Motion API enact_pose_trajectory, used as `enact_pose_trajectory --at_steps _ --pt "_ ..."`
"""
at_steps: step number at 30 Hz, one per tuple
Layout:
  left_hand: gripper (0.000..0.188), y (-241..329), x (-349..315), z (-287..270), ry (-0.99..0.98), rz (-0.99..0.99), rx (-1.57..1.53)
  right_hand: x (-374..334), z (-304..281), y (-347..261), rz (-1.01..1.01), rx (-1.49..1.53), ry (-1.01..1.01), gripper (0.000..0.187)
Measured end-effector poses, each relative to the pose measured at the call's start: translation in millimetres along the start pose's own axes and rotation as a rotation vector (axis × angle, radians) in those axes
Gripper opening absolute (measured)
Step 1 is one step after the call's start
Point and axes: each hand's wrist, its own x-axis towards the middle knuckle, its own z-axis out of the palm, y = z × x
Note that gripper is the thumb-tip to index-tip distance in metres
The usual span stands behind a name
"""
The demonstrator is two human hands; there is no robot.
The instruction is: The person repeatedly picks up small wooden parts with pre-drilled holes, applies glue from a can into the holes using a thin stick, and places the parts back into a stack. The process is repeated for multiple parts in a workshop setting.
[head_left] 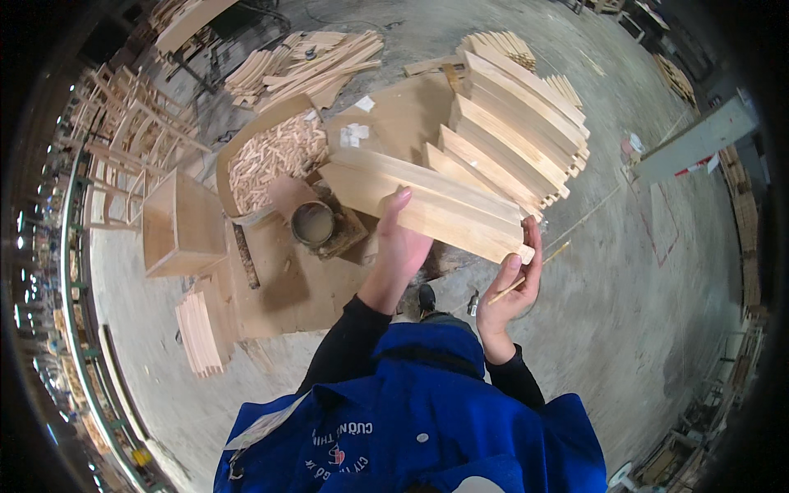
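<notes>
Looked down on a workshop's broad grey concrete floor [649, 329], smooth and scuffed, strewn farther off with heaps of pale timber. Saw bare wooden chair frames [148, 135] crowded at the left, all curved legs and slats. Leaned over a flat brown desk [283, 300]. Wore a bright blue jacket [427, 394] over black sleeves. Noticed fine-grained boards [514, 135] stacked in stepped layers toward the right, with small tongues at the nearer ends. Found a cardboard carton [263, 122] on the desk, heaped with short round dowels. Held a long pale wooden piece [436, 205], flat-faced and ridged lengthwise, slanting in the air between the round pot [313, 223] of murky liquid and the boards. Had the hands apart from each other, both clamped on that piece: left hand [403, 246] near the middle, thumb against the face; right hand [509, 300] around the right end, also carrying a thin stick [506, 291]. Spotted white paper scraps [354, 134] on the desk. Carried white lettering and a small red emblem [339, 457] on the jacket's chest.
</notes>
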Motion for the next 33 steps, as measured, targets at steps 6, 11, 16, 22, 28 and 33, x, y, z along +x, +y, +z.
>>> enact_pose_trajectory --at_steps 6,11,16,22,28,33 --pt "0.063 104 -63 -53 0.265 0.354 0.274 -24 27 0 -0.123 0.083 -0.352 0.059" --pt "0.071 200 -146 -100 0.267 0.390 0.569 -22 55 -10 0.126 0.148 -0.546 0.069" --pt "0.087 230 -204 -130 0.177 0.110 1.277 -25 89 -11 0.339 0.374 -0.695 0.067" --pt "0.106 183 -227 -199 0.163 -0.023 2.141 -33 123 0 0.366 0.170 -0.875 0.033" --pt "0.112 113 -211 -286 0.275 -0.034 2.277 -39 138 2 0.399 0.145 -0.953 0.025" --pt "0.108 110 -212 -292 0.278 -0.016 2.312 -42 142 10 0.379 0.072 -0.926 0.021"
